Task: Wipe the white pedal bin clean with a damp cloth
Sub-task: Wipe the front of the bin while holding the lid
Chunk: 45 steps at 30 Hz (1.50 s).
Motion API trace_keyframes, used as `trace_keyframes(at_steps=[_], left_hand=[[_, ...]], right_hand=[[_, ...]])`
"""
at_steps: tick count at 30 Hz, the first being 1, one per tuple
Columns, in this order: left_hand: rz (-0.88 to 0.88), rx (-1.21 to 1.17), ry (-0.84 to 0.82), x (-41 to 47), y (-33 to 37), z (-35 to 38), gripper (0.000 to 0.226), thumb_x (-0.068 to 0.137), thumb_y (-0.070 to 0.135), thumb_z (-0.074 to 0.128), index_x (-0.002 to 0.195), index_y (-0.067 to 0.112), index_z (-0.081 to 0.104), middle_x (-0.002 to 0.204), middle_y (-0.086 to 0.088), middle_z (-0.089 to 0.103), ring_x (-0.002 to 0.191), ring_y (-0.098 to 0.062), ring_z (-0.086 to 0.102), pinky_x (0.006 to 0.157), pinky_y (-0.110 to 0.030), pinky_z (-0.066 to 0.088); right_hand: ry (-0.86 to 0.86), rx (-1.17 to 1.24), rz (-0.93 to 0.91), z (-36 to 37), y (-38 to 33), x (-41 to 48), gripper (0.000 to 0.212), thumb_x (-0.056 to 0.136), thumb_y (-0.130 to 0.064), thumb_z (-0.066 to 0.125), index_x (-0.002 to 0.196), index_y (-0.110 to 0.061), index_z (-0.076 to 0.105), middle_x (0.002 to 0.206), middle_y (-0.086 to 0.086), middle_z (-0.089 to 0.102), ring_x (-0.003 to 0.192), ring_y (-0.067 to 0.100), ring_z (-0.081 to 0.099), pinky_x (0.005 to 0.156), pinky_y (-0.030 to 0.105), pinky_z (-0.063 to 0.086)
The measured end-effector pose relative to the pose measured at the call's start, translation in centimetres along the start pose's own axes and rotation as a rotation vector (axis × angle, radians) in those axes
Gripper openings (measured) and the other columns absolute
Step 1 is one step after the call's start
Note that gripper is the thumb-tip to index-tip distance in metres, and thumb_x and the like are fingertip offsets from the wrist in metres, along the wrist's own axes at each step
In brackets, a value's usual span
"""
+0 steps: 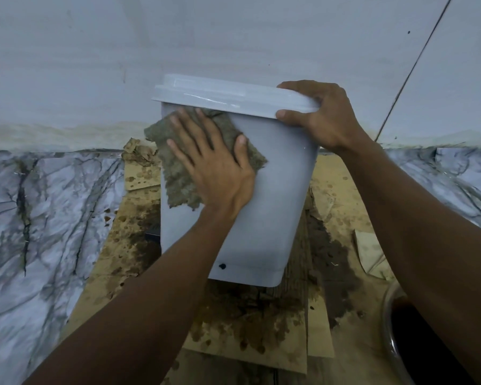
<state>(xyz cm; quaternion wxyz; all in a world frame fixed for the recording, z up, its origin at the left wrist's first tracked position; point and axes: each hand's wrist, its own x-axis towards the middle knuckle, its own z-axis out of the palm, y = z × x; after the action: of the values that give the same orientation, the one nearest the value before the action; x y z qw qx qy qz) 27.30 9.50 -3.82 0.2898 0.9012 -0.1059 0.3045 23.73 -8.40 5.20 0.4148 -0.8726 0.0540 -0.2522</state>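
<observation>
We record a grey-veined marble floor (53,218) at the left and right of the frame. Flat cardboard sheets (331,176) lie on it down the centre, heavily spotted and soaked dark in patches. A crumpled brown scrap (138,154) lies at their upper-left edge.

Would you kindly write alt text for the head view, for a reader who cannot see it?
A left hand presses a grey-brown cloth flat against the side of a white pedal bin, while the right hand grips the rim of its closed lid. Stained cardboard lies beneath, with marble-patterned floor either side and a pale wall behind.
</observation>
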Motion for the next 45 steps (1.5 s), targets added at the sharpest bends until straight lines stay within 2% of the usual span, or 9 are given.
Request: trace_keyframes(at_steps=[8, 17, 23, 25, 27, 30, 37, 40, 45], left_hand=[[0.568, 0.05, -0.162, -4.4, 2.4, 1.0, 0.068, 0.105, 0.049, 0.03, 0.161, 0.013, 0.014, 0.167, -0.02, 0.008, 0.155, -0.037, 0.004, 0.124, -0.058, 0.001], [1.067, 0.172, -0.379, -12.9, -3.0, 2.2, 0.067, 0.104, 0.045, 0.039, 0.161, 0.017, 0.018, 0.168, -0.014, -0.002, 0.155, -0.032, -0.008, 0.123, -0.053, -0.013], [1.242, 0.182, -0.489, -16.2, -8.4, 1.3, 0.075, 0.101, 0.043, 0.048, 0.162, 0.018, 0.012, 0.169, -0.01, -0.002, 0.156, -0.027, -0.004, 0.125, -0.047, -0.009], [1.237, 0.172, -0.468, -15.5, -9.7, 0.7, 0.074, 0.1, 0.043, 0.049, 0.162, 0.022, 0.012, 0.169, -0.009, -0.007, 0.156, -0.026, -0.006, 0.125, -0.046, -0.009], [1.124, 0.158, -0.406, -13.7, -10.2, 0.3, 0.068, 0.103, 0.045, 0.039, 0.162, 0.025, 0.011, 0.168, -0.009, -0.014, 0.156, -0.027, -0.008, 0.125, -0.046, -0.009], [0.849, 0.143, -0.284, -9.0, -10.0, -0.4, 0.065, 0.102, 0.052, 0.025, 0.16, 0.026, 0.008, 0.168, -0.008, -0.016, 0.156, -0.027, -0.009, 0.124, -0.047, -0.01], [0.156, 0.012, -0.012, -1.1, -4.7, -1.8, 0.068, 0.104, 0.044, 0.035, 0.16, 0.012, 0.014, 0.166, -0.026, 0.007, 0.154, -0.041, 0.001, 0.122, -0.061, 0.003], [0.238, 0.045, -0.058, -1.6, -2.4, -1.1, 0.07, 0.103, 0.048, 0.033, 0.16, 0.012, 0.014, 0.165, -0.026, 0.008, 0.154, -0.043, 0.004, 0.121, -0.064, 0.003], [0.674, 0.065, -0.236, -7.0, -1.7, 0.3, 0.07, 0.103, 0.049, 0.038, 0.16, 0.021, 0.009, 0.166, -0.015, -0.007, 0.155, -0.036, -0.004, 0.123, -0.058, -0.003]], right_hand=[[0.011, 0.009, -0.016, -0.1, 0.3, -0.1, 0.052, 0.06, -0.052, 0.077, 0.109, -0.035, 0.076, 0.116, -0.013, 0.073, 0.112, 0.008, 0.066, 0.1, 0.041, 0.051], [-0.004, 0.014, -0.008, -0.3, 0.2, -0.6, 0.053, 0.062, -0.053, 0.078, 0.113, -0.037, 0.074, 0.118, -0.017, 0.072, 0.113, 0.005, 0.064, 0.102, 0.039, 0.05], [-0.007, 0.028, -0.018, -0.7, 0.2, -1.0, 0.051, 0.065, -0.048, 0.08, 0.114, -0.035, 0.074, 0.117, -0.017, 0.071, 0.113, 0.003, 0.064, 0.102, 0.039, 0.05], [-0.002, 0.016, -0.034, -0.6, 0.1, -1.0, 0.051, 0.065, -0.05, 0.078, 0.114, -0.035, 0.074, 0.118, -0.017, 0.072, 0.113, 0.005, 0.064, 0.102, 0.04, 0.05], [-0.001, -0.004, -0.052, -0.6, 0.1, -1.1, 0.052, 0.065, -0.052, 0.077, 0.115, -0.036, 0.074, 0.119, -0.017, 0.071, 0.114, 0.006, 0.063, 0.102, 0.041, 0.049], [0.001, -0.021, -0.066, -0.7, 0.2, -1.2, 0.052, 0.066, -0.053, 0.077, 0.115, -0.036, 0.073, 0.12, -0.016, 0.071, 0.115, 0.007, 0.063, 0.103, 0.043, 0.047], [0.019, -0.046, -0.084, -0.4, -0.1, -1.3, 0.052, 0.067, -0.057, 0.075, 0.115, -0.036, 0.073, 0.12, -0.015, 0.071, 0.113, 0.009, 0.064, 0.104, 0.047, 0.046], [0.027, -0.044, -0.081, -0.3, 0.0, -1.2, 0.053, 0.066, -0.057, 0.074, 0.114, -0.035, 0.074, 0.12, -0.013, 0.072, 0.112, 0.011, 0.065, 0.103, 0.047, 0.047], [0.03, -0.016, -0.06, -0.3, 0.0, -1.2, 0.052, 0.063, -0.056, 0.076, 0.111, -0.036, 0.074, 0.118, -0.013, 0.072, 0.112, 0.01, 0.066, 0.102, 0.046, 0.048]])
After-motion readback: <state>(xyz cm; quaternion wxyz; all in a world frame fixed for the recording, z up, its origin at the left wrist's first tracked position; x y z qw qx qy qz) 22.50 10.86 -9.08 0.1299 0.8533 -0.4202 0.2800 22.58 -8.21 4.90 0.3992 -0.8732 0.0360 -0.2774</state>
